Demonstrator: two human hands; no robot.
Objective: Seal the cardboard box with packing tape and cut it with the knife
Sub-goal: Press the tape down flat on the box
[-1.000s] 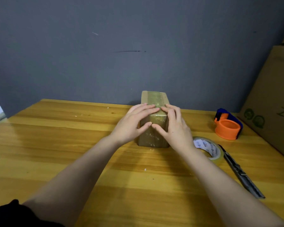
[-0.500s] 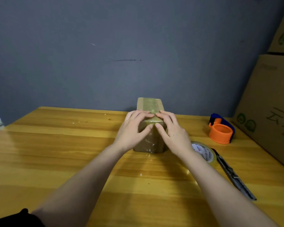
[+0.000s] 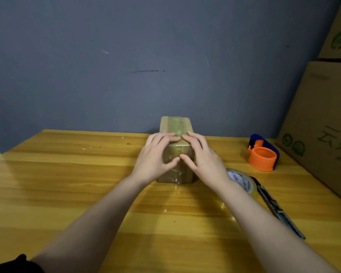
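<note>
A small cardboard box (image 3: 175, 125) stands on the wooden table (image 3: 67, 184), with a strip of clear packing tape running along its top and down its near face. My left hand (image 3: 156, 154) and my right hand (image 3: 203, 156) clasp its near end, fingers laid flat on the top edge and thumbs pressed on the taped front face, tips almost touching. The roll of clear tape (image 3: 244, 182) lies flat just right of my right wrist. A dark utility knife (image 3: 276, 207) lies beside the roll, pointing toward me.
An orange and blue tape dispenser (image 3: 262, 154) sits at the back right. Large cardboard cartons (image 3: 323, 125) stand stacked along the table's right edge. A grey wall runs close behind the small box.
Both hands stay on the box's near end, with the fingertips shifting slightly over the tape. The view has drifted a little, showing more of the cartons on the right.
</note>
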